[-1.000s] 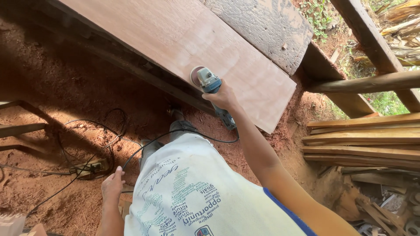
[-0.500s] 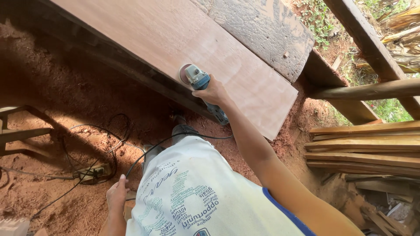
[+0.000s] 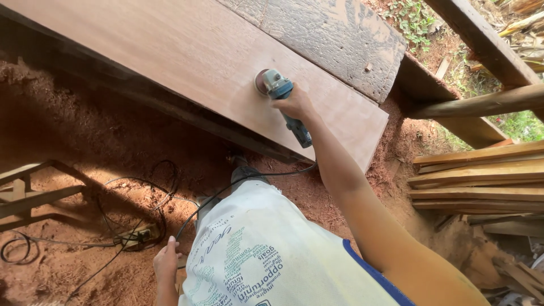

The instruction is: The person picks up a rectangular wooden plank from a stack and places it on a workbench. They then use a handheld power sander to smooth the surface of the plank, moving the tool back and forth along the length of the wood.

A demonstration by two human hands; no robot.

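Note:
My right hand (image 3: 296, 105) grips a blue and grey angle grinder (image 3: 279, 89) whose disc rests flat on a long reddish wooden plank (image 3: 187, 62). The plank lies slanted across the view. The grinder's black cord (image 3: 238, 182) runs from its handle down past my white printed shirt (image 3: 266, 255). My left hand (image 3: 166, 262) hangs low by my hip, its fingers curled on that cord.
A rough grey board (image 3: 334, 39) lies beside the plank. Red sawdust covers the ground (image 3: 73, 130). Black cables and a plug socket (image 3: 136, 237) lie at lower left, near a wooden frame (image 3: 28, 195). Stacked planks (image 3: 481, 175) and beams (image 3: 481, 105) stand at right.
My right hand has slid the grinder along the plank, towards its far left end. My left hand has dropped lower and closed on the cord.

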